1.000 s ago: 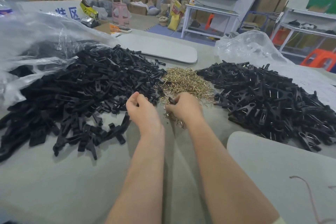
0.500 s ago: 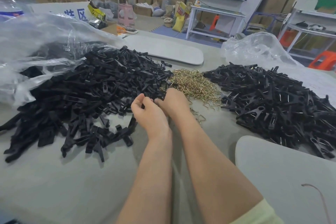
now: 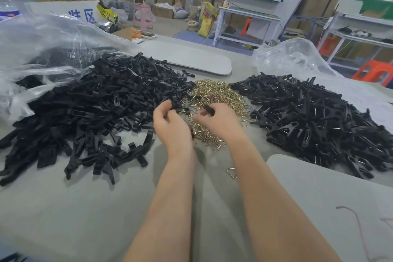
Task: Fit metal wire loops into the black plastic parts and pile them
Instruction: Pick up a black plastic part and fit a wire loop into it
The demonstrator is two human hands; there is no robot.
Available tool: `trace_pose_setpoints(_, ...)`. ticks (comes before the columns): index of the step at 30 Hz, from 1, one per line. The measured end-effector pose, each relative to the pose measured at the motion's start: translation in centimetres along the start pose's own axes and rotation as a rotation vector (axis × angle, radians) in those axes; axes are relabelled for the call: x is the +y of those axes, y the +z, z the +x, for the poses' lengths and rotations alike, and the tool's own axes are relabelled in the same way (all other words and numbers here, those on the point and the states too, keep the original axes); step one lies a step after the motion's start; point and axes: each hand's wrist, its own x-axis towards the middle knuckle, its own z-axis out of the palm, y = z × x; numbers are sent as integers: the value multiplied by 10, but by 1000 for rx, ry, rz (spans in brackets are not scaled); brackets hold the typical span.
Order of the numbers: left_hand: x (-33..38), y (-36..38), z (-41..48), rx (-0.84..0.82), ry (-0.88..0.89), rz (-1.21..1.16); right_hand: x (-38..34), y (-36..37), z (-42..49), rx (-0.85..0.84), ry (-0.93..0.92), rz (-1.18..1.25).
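A big heap of bare black plastic parts [image 3: 95, 102] lies on the left of the table. In the middle sits a small heap of brass wire loops [image 3: 214, 91]. On the right is a pile of black parts with wire fitted [image 3: 319, 117]. My right hand [image 3: 221, 123] hovers over the near edge of the loops and pinches a blurred black plastic part [image 3: 209, 110] at its fingertips. My left hand [image 3: 170, 127] is beside it with fingers curled. Whether it holds anything is hidden.
A clear plastic bag [image 3: 42, 44] spills the left heap, and another bag [image 3: 289, 57] lies behind the right pile. Grey oval boards lie at the back [image 3: 191, 59] and near right [image 3: 319, 198]. One loose loop [image 3: 232, 172] lies by my right forearm.
My hands have drawn apart. The right hand moved right over the loops and now shows a black part at its fingertips. The left hand stayed near the left heap's edge.
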Motion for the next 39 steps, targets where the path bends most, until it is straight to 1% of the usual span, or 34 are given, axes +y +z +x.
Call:
trace_pose_setpoints(2, 3, -2, 3, 75, -15, -51, -2, 18, -1, -129, 1, -170)
trace_pose_setpoints(3, 3, -3, 4, 98, -17, -61, -4, 27, -2, -131, 0, -257)
trace_pose_setpoints(5, 1, -3, 5, 103, 9, -51, -5, 37, -4, -35, -8, -353)
trace_pose_setpoints(6, 0, -2, 5, 78, 46, -21, -4, 37, -5, 2, -2, -328)
trace_pose_setpoints(8, -4, -2, 7, -42, 159, 117, -1, 25, -5, 3, 21, -159)
trace_pose_setpoints(12, -13, 4, -4, -467, 403, 519, 9, -27, -9, -90, 85, 109)
trace_pose_setpoints(14, -17, 7, -12, -647, 519, 624, 22, -46, -11, -79, 142, 241)
trace_pose_setpoints(16, -19, 9, -15, -757, 570, 696, 35, -53, -16, -60, 195, 316)
trace_pose_setpoints(17, -21, 9, -15, -776, 556, 723, 40, -52, -19, -47, 211, 351)
trace_pose_setpoints(19, -23, 10, -15, -753, 464, 729, 46, -48, -23, -9, 244, 515)
trace_pose_setpoints(20, -24, 10, -15, -724, 398, 704, 47, -46, -24, 11, 269, 632)
trace_pose_setpoints(22, -23, 11, -14, -674, 200, 590, 47, -40, -29, 75, 278, 816)
trace_pose_setpoints(24, -21, 11, -13, -663, -21, 403, 49, -33, -35, 178, 195, 821)
trace_pose_setpoints(26, -19, 10, -13, -664, -135, 290, 51, -26, -39, 227, 89, 713)
trace_pose_setpoints(29, -17, 11, -14, -661, -215, 192, 55, -26, -40, 305, -37, 299)
trace_pose_setpoints(30, -16, 12, -14, -662, -229, 173, 56, -28, -40, 328, -60, 223)
trace_pose_setpoints(31, -16, 12, -14, -664, -236, 163, 56, -29, -40, 338, -71, 209)
trace_pose_setpoints(34, -16, 12, -13, -673, -233, 155, 58, -30, -41, 317, -79, 294)
trace_pose_setpoints(37, -16, 12, -13, -664, -215, 169, 50, -27, -43, 242, -21, 573)
trace_pose_setpoints(38, -16, 12, -13, -662, -212, 172, 47, -26, -43, 219, -16, 629)
trace_pose_setpoints(39, -16, 12, -12, -661, -207, 173, 45, -24, -44, 213, -27, 634)
